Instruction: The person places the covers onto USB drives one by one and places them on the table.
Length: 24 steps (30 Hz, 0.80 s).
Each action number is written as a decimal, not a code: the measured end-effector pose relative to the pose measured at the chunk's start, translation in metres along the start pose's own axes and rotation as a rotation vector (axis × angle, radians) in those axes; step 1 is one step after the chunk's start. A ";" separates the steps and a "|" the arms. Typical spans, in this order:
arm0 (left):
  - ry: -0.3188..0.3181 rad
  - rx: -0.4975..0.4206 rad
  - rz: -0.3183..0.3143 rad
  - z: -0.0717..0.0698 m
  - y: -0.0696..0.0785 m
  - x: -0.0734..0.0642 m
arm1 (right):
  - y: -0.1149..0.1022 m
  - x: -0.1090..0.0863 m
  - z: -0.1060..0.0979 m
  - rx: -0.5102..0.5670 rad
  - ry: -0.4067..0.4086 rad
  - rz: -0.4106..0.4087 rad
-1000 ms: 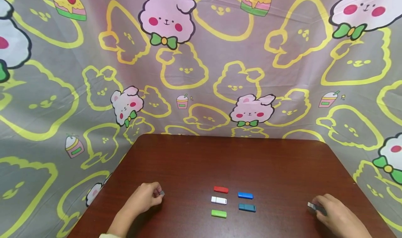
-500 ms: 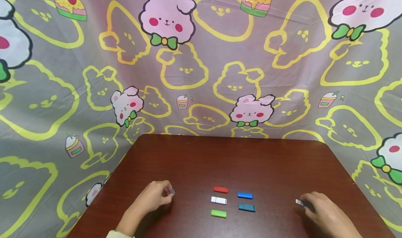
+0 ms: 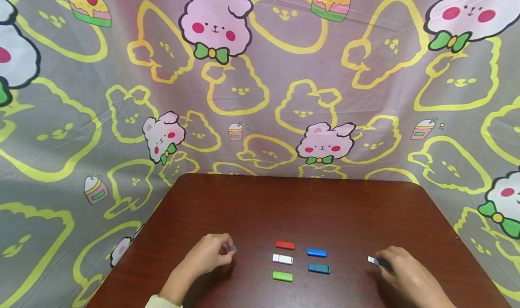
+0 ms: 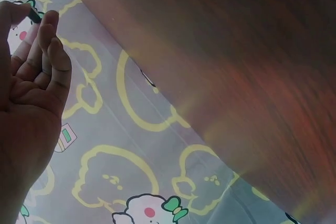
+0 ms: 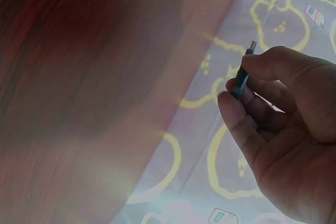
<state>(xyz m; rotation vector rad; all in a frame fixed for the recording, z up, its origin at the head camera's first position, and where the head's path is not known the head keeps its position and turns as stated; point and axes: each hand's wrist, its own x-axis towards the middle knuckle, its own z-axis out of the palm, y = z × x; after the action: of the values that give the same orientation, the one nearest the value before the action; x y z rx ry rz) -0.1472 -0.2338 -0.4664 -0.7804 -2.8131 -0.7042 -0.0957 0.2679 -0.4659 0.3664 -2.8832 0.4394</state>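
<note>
My left hand pinches a small grey piece, which looks like a flash drive cap, between thumb and fingertips. In the left wrist view the cap shows as a dark sliver at the fingertips. Over on the right side, my right hand grips a dark USB flash drive, its bare metal plug pointing left. The right wrist view shows that flash drive held between thumb and fingers, plug end outward. Both hands are raised a little over the brown table, on either side of several flash drives.
Between the hands lie a red flash drive, a white one and a green one in a column. Right of them are a blue flash drive and a teal one. A cartoon-printed curtain surrounds the table.
My left hand has moved right with the cap, and my right hand has moved left with the dark flash drive, so the two are closer together. The drives on the table stay put.
</note>
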 end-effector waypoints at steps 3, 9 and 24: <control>-0.009 -0.018 -0.002 0.001 0.001 0.001 | -0.003 0.002 -0.001 -0.004 -0.020 0.001; 0.004 -0.033 0.032 0.002 0.006 0.004 | -0.008 0.004 0.001 -0.004 -0.025 -0.005; -0.067 -0.063 0.088 0.012 0.028 0.023 | -0.040 0.012 0.011 0.004 0.172 -0.210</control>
<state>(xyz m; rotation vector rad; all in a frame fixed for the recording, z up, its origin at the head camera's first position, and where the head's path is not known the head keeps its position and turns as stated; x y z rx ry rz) -0.1525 -0.1966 -0.4601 -0.9498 -2.8067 -0.7703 -0.0983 0.2251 -0.4623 0.5947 -2.6428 0.4177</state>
